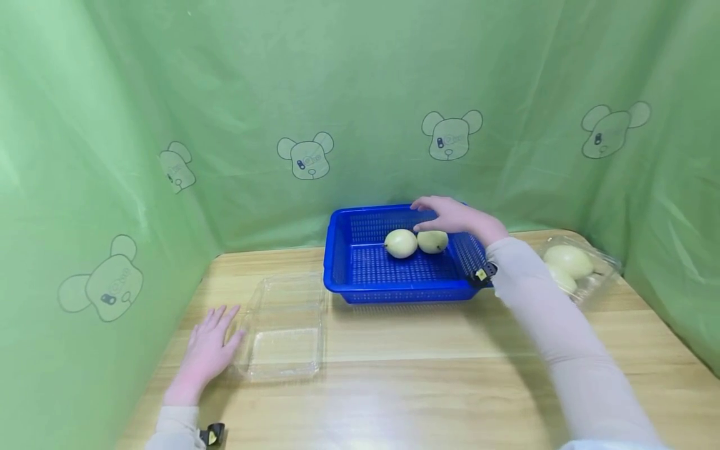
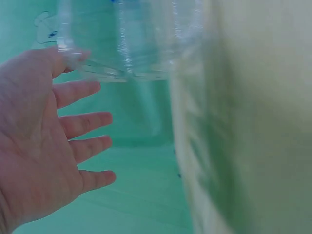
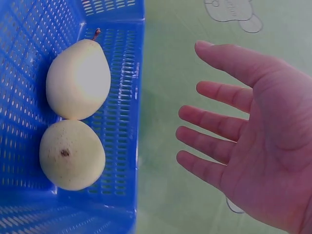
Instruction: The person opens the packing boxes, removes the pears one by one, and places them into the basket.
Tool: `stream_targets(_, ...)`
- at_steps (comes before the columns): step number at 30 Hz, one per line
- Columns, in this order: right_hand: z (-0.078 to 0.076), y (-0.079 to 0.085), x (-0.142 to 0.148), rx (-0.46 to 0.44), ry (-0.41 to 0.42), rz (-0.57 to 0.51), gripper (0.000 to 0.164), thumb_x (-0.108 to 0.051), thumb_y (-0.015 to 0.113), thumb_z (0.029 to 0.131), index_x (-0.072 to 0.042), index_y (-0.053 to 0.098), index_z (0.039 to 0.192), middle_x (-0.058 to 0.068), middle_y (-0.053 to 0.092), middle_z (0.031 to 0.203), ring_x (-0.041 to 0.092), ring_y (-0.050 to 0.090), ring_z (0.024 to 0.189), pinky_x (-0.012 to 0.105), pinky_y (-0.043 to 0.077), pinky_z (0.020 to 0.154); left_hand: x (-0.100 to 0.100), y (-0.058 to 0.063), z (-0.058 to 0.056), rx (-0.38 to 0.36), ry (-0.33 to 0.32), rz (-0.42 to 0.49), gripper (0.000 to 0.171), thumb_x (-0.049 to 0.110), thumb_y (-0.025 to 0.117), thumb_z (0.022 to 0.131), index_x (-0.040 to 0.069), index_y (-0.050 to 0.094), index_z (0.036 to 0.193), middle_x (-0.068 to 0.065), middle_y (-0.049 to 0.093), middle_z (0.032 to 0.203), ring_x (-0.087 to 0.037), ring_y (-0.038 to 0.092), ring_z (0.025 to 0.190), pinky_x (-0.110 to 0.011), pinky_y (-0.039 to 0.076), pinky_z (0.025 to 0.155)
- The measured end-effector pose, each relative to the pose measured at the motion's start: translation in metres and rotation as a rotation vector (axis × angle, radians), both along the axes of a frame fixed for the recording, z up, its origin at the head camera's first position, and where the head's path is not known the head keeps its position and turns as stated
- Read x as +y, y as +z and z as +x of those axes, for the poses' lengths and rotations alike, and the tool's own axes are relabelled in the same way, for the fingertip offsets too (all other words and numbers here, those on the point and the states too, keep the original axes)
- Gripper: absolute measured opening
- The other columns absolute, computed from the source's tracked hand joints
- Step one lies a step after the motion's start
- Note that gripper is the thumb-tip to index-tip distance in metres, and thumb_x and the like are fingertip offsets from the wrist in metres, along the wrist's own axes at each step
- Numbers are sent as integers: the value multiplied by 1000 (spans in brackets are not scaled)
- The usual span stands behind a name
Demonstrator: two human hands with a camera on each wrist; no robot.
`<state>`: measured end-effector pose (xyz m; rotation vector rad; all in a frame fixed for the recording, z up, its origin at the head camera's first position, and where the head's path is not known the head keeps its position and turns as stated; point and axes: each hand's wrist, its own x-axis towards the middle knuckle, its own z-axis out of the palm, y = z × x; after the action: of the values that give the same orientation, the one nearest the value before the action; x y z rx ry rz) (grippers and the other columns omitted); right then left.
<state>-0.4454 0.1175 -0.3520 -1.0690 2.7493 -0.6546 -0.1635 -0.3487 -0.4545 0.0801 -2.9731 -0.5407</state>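
Observation:
Two pale yellow-green pears lie side by side in a blue plastic basket (image 1: 405,295); the left pear (image 1: 400,244) touches the right pear (image 1: 432,242). Above the basket's right part is my right hand (image 1: 450,214), fingers spread and holding nothing; the right wrist view shows its bare palm (image 3: 273,131) apart from the fruit. On the left, my left hand (image 1: 209,347) is beside a clear plastic box (image 1: 287,325) on the table. In the left wrist view its fingers are extended and the thumb lies against the box's edge.
At the right, behind my right forearm, a second clear plastic box (image 1: 602,275) holds two more pears (image 1: 568,261). Green curtains (image 1: 360,75) with bear-head drawings surround the wooden table (image 1: 427,362) at the back and both sides.

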Motion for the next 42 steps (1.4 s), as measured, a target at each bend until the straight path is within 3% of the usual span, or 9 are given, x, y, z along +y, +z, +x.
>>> stream_targets(4, 12, 4, 13, 23, -15, -10, 57, -28, 65, 93, 0, 46, 139, 26, 51, 140, 41, 46, 132, 58, 37, 111, 8, 13, 1, 75, -30, 7, 54, 34, 46, 102, 5, 39, 147, -30, 32, 152, -51, 25, 140, -75, 14, 111)
stream_targets(11, 29, 9, 36, 64, -52, -18, 55, -28, 64, 94, 2, 48, 136, 27, 52, 138, 42, 48, 130, 57, 39, 109, 24, 32, 0, 197, -110, 31, 48, 29, 50, 101, 6, 46, 142, -23, 49, 143, -43, 46, 131, -61, 34, 111)
stream_targets(20, 58, 15, 74, 114, -123, -28, 56, -29, 66, 92, 2, 49, 135, 26, 53, 136, 43, 49, 127, 60, 40, 106, 61, 69, 1, 234, -181, 88, 46, 33, 48, 102, 10, 49, 142, -16, 56, 139, -37, 54, 126, -55, 43, 107)
stream_targets(27, 78, 27, 112, 132, -200, -18, 59, -32, 64, 94, 3, 47, 138, 27, 52, 138, 44, 47, 128, 61, 39, 107, 100, 94, -7, 290, -251, 160, 46, 37, 49, 101, 11, 53, 139, -10, 63, 133, -30, 58, 124, -50, 45, 107)
stream_targets(35, 96, 27, 158, 127, -285, -1, 63, -35, 63, 94, 4, 42, 140, 30, 47, 140, 47, 45, 128, 65, 36, 107, 156, 101, -29, 344, -373, 254, 46, 40, 47, 102, 14, 53, 139, -4, 60, 137, -23, 56, 128, -43, 44, 110)
stream_targets(42, 96, 6, 203, 72, -385, -26, 69, -38, 60, 96, 6, 36, 143, 37, 40, 141, 54, 40, 126, 71, 30, 104, 219, 96, -46, 369, -515, 354, 45, 37, 47, 102, 12, 53, 139, -4, 57, 141, -21, 52, 132, -40, 41, 113)
